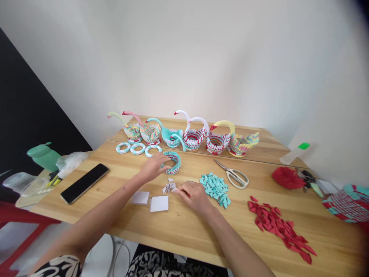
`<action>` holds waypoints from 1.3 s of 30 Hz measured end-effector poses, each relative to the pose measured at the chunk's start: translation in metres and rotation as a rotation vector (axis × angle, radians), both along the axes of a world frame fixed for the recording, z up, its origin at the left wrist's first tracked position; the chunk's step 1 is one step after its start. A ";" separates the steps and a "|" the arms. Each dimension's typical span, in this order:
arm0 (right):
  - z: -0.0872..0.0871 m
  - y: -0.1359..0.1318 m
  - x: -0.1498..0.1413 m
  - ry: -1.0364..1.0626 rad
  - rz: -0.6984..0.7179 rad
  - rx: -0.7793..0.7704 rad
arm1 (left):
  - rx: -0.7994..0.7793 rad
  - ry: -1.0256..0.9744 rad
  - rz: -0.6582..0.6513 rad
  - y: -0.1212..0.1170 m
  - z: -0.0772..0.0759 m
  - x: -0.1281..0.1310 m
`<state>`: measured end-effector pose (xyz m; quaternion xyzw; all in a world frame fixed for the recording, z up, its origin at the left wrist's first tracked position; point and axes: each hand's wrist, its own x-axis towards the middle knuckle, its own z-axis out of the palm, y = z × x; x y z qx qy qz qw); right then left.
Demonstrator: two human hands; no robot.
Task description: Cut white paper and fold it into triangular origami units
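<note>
My left hand (pixel 154 167) is at the left side of a round basket base (pixel 176 164) of turquoise, red and white folded paper. Its thumb and fingers are around the near-left rim, part of which the hand hides. My right hand (pixel 194 195) is closed, pinching a small white folded paper piece (pixel 175 189) at its fingertips. Beside that piece lies a small pile of white folded pieces (pixel 168 187). Nearer me are two stacks of white paper rectangles, a left stack (pixel 140 197) and a right stack (pixel 159 204).
Turquoise paper triangles (pixel 215 187), scissors (pixel 235 176) and red triangles (pixel 278 227) lie to the right. Several paper swan baskets (pixel 194 139) stand along the back. Paper rings (pixel 137 148) lie before them. A phone (pixel 85 183) rests on the left of the wooden table (pixel 184 227).
</note>
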<state>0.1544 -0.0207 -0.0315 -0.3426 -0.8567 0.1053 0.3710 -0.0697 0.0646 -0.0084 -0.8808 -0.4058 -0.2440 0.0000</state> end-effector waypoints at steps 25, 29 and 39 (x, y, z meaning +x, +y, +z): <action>0.002 0.000 0.001 -0.014 -0.004 0.035 | -0.058 0.385 0.187 0.067 -0.022 -0.012; 0.003 0.000 0.001 -0.011 0.000 0.040 | -0.049 0.380 0.191 0.062 -0.021 -0.001; 0.006 -0.002 -0.001 -0.011 -0.001 0.036 | -0.013 0.283 0.185 0.035 0.034 -0.010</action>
